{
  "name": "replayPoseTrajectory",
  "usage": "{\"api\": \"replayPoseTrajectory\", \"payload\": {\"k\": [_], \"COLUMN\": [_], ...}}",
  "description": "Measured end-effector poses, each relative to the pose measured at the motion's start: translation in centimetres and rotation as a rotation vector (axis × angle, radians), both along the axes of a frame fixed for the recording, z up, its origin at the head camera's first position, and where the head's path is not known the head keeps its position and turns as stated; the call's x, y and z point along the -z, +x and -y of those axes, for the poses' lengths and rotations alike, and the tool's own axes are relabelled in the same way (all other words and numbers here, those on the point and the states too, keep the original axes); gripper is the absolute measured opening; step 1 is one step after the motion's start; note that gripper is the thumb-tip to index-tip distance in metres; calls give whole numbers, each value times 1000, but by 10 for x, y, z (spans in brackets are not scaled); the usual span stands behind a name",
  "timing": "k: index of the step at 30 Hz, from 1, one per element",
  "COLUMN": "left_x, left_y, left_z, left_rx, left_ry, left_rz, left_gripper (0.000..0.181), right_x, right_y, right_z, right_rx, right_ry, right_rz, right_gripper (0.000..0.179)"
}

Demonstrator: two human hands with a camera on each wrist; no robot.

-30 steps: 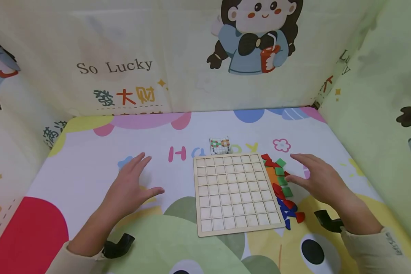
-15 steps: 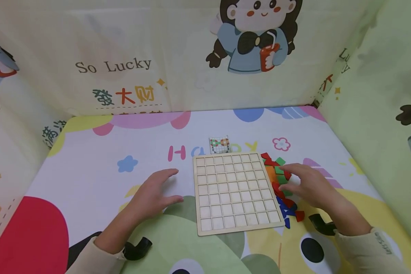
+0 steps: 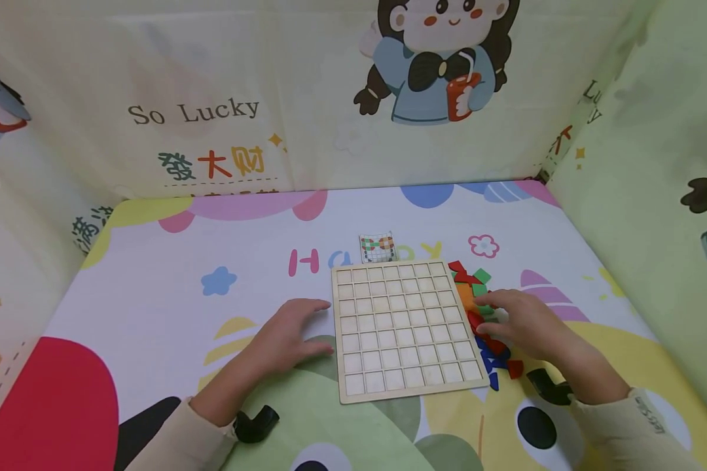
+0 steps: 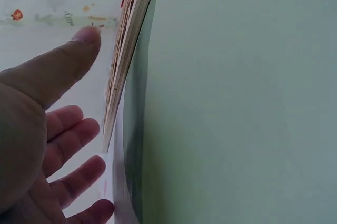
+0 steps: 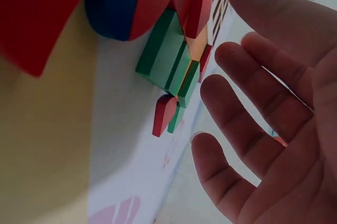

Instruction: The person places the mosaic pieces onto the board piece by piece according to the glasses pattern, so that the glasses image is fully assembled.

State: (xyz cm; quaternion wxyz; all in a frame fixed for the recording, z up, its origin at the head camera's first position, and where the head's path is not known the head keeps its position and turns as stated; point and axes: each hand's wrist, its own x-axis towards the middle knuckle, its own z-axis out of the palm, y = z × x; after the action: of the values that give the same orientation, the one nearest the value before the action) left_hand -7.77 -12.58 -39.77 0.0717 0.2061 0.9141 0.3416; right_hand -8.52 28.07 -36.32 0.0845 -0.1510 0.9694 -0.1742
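Left hand (image 3: 284, 335) nearer wooden board (image 3: 406, 338)

In the head view, your table (image 3: 153, 281) fills the lower part of the frame, and the hanging cloth (image 3: 312, 78) stands behind it, across the top. The grid board (image 3: 409, 332) lies on the table, a little right of the centre of the frame. Behind its far edge, left of that edge's middle, you see the small card (image 3: 378, 248). The loose pieces (image 3: 492, 347) lie along the board's right edge, from the far corner to the near one. Your left hand (image 3: 285, 337) is just beside the left edge; your right hand (image 3: 524, 324) is at the pieces, on their right side.
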Motion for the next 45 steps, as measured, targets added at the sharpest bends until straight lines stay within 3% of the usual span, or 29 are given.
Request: {"api": "replayPoseTrajectory", "payload": {"k": [11,20,31,41,45], "left_x": [2,3,6,7,7], "left_y": [-3,-5,-6,-6,-7], "left_z": [-11,-17,-16,-16,-15], "left_rx": [17,-8,-13,-5,-6], "left_ry": [-110,-112,-129,-122,-127], "left_rz": [-43,-12,1,7,8], "left_gripper": [68,77,79,77,78], "right_x": [7,8,9,9,5], "right_y": [-4,-6,-8,-9,-9], "right_z": [2,4,4,5,3], "right_rx": [-48,-75,-51,-24,-2], "right_ry": [55,92,83,32,34], "right_rz": [18,48,109,109,166], "right_gripper": [41,40,45,34,36]}}
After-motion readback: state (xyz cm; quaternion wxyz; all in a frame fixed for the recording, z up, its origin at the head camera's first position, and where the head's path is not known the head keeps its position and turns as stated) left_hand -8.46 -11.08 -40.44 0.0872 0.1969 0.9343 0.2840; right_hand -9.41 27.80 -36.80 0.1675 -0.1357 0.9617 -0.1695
